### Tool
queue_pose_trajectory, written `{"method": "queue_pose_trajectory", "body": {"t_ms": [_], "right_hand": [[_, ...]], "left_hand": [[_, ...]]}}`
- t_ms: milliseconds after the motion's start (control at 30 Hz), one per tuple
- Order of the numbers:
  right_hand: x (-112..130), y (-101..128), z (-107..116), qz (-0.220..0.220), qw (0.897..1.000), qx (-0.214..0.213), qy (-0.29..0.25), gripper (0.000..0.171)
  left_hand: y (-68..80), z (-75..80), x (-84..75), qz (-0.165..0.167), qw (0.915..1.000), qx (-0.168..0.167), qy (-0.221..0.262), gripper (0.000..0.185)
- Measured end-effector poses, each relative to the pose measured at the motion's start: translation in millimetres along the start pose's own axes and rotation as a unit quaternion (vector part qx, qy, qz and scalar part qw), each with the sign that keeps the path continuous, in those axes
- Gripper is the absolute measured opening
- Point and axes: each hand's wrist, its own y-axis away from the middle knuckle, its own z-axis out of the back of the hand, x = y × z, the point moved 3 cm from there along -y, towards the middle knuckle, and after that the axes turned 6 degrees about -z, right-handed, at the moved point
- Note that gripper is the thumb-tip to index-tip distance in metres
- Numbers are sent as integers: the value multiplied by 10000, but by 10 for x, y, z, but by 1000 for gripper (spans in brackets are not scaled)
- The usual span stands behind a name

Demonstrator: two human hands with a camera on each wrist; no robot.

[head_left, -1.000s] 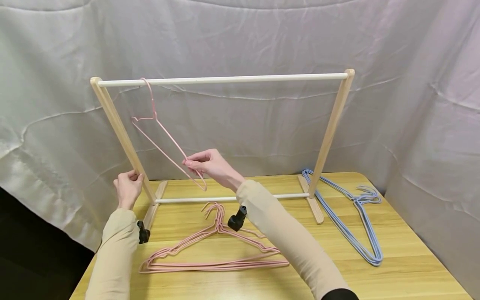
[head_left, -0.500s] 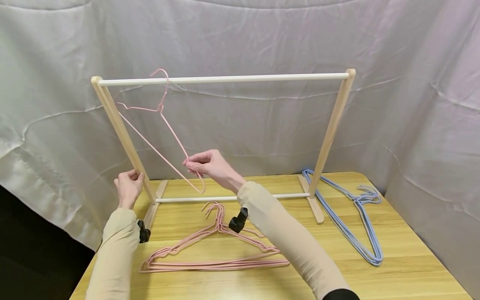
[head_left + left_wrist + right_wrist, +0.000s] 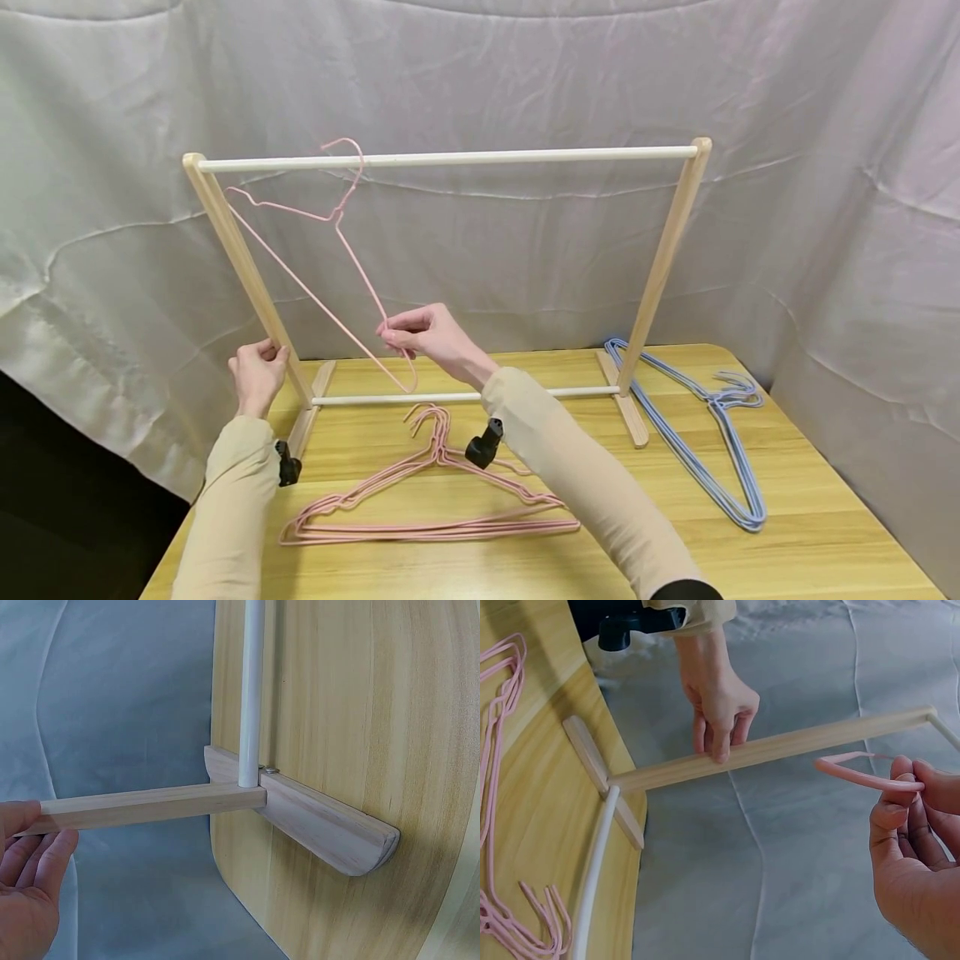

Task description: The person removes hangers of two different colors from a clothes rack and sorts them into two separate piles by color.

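- Head view looks forward and down, from behind both hands, over the whole rack [image 3: 450, 156] and bench [image 3: 525, 567].
- Left wrist view sits close beside the left hand [image 3: 26, 892], facing the rack's foot [image 3: 315, 817].
- Right wrist view sits close behind the right hand [image 3: 915, 862], facing across to the left hand; both wrist views share that foot.

The right forearm [image 3: 570, 475] hides part of the pink hangers [image 3: 420, 517].

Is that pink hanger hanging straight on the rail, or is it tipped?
Tipped. The pink hanger has its hook over the white rail, but the right hand pinches its lower corner, pulling the frame aslant.
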Motion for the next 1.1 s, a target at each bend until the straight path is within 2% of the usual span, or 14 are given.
{"method": "queue_pose_trajectory", "body": {"t_ms": [533, 867, 1000, 1100], "right_hand": [[-205, 149, 206, -217, 9989, -126, 402, 21], [-439, 423, 559, -373, 9965, -166, 725, 22], [-553, 572, 740, -478, 9945, -75, 931, 21], [-644, 688, 885, -496, 9920, 70, 1158, 21]], "left_hand": [[-1, 13, 3, 72, 10000, 14, 57, 33], [-14, 4, 16, 118, 9998, 49, 135, 33], [-18, 0, 19, 140, 9998, 68, 141, 33], [-24, 5, 22, 36, 9999, -25, 128, 30]]}}
